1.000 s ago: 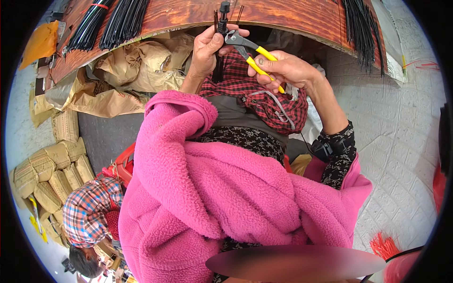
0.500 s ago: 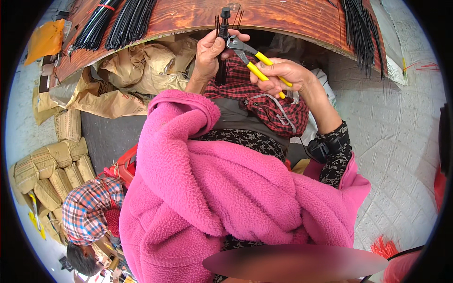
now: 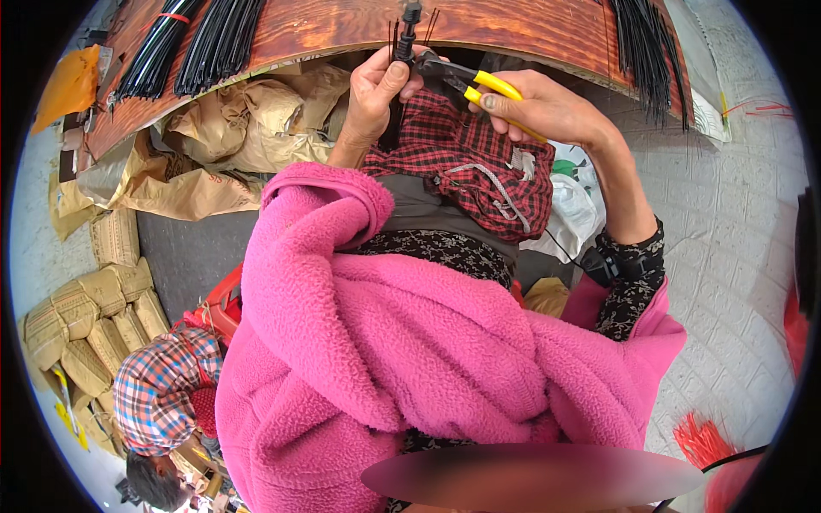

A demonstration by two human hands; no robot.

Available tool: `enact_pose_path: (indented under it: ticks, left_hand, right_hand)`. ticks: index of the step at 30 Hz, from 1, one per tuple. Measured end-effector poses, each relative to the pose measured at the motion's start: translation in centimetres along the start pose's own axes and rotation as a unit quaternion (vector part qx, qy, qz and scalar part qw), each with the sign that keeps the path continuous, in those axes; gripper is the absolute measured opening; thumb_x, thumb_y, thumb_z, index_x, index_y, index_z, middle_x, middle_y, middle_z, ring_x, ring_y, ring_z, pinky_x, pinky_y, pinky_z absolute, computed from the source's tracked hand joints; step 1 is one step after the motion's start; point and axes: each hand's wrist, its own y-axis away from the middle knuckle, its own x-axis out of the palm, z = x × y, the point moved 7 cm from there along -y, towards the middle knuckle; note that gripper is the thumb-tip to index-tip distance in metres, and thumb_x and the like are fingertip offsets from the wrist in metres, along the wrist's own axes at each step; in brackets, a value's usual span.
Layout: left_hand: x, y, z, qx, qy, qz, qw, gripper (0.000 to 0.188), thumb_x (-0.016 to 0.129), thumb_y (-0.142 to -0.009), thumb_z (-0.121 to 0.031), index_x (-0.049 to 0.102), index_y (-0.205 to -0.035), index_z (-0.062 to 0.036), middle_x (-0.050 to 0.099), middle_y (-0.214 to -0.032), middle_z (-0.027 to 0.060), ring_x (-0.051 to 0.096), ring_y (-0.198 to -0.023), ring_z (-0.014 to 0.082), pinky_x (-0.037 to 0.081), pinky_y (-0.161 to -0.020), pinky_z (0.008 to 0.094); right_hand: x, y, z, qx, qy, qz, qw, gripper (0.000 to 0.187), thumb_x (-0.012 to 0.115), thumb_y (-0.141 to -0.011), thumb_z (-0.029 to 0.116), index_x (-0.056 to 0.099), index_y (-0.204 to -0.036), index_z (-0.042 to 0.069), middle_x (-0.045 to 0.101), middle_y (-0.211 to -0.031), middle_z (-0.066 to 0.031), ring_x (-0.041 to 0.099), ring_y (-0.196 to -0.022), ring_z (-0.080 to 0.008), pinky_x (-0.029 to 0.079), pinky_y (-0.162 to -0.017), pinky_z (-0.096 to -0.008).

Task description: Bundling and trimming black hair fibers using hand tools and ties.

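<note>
My left hand point(image 3: 375, 101) is closed around a slim, upright black ribbed part point(image 3: 404, 44) with a wider cap on top. Several thin black wire-like strands stand up beside it. In my right hand point(image 3: 547, 107) is a pair of pliers point(image 3: 492, 85) with yellow handles and a dark metal head. The head of the pliers lies right by the black part, close to my left fingertips. Whether its jaws touch the part or a strand, I cannot tell. The lower end of the black part hangs below my left hand, mostly hidden against dark cloth.
Ahead is a brown wooden table point(image 3: 342, 30) with bundles of thin black strands point(image 3: 220, 47) at left and right. Crumpled brown paper point(image 3: 222, 128) lies beneath its edge. Red checked cloth point(image 3: 479, 154) covers my lap. A person in a checked shirt point(image 3: 162, 389) bends at lower left.
My right hand has moved up and to the right, and the pliers now lie flatter. My left hand, with the black part, has shifted slightly left.
</note>
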Motion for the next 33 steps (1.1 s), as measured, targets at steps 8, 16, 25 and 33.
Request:
enact_pose_path:
  ticks: [8,16,25,33]
  left_hand:
    - [0.9,1.0,0.5,-0.006,-0.093,-0.050,0.994,0.036,0.060,-0.098,-0.030,0.062,-0.117,0.0013,0.061,-0.087,-0.0002,0.047,-0.066,0.0039,0.038,-0.060,0.0188]
    - [1.2,0.8,0.5,-0.027,-0.074,-0.035,0.996,0.037,0.058,-0.099,-0.031,0.060,-0.119,0.0006,0.060,-0.086,0.0005,0.046,-0.067,0.0037,0.038,-0.060,0.0189]
    - [-0.6,-0.8,0.1,-0.047,0.062,0.046,0.996,0.049,0.044,-0.103,-0.037,0.048,-0.131,0.0033,0.064,-0.115,0.0228,0.042,-0.064,0.0072,0.038,-0.062,0.0222]
    - [-2.4,-1.2,0.4,-0.062,0.137,0.018,0.988,0.050,0.041,-0.103,-0.040,0.049,-0.130,0.0017,0.063,-0.116,0.0267,0.044,-0.061,0.0078,0.039,-0.058,0.0227]
  right_hand:
    - [-0.7,0.9,0.0,0.012,0.028,-0.020,0.999,0.018,0.053,-0.098,0.016,0.064,-0.103,0.003,0.055,-0.068,0.0031,0.048,-0.057,-0.0028,0.041,-0.051,-0.0202]
    - [-0.3,-0.1,-0.4,-0.055,0.094,-0.041,0.993,0.019,0.054,-0.098,0.019,0.065,-0.101,0.003,0.056,-0.069,0.0023,0.049,-0.058,-0.0038,0.040,-0.052,-0.0218]
    - [3.1,-1.9,-0.7,-0.097,-0.016,-0.104,0.990,0.026,0.053,-0.100,0.026,0.063,-0.105,0.002,0.056,-0.072,0.0018,0.050,-0.059,-0.0058,0.041,-0.053,-0.0218]
    - [4.2,-3.7,-0.3,-0.031,-0.174,-0.051,0.983,0.029,0.051,-0.101,0.027,0.061,-0.109,0.001,0.055,-0.071,0.0012,0.051,-0.059,-0.0067,0.042,-0.053,-0.0218]
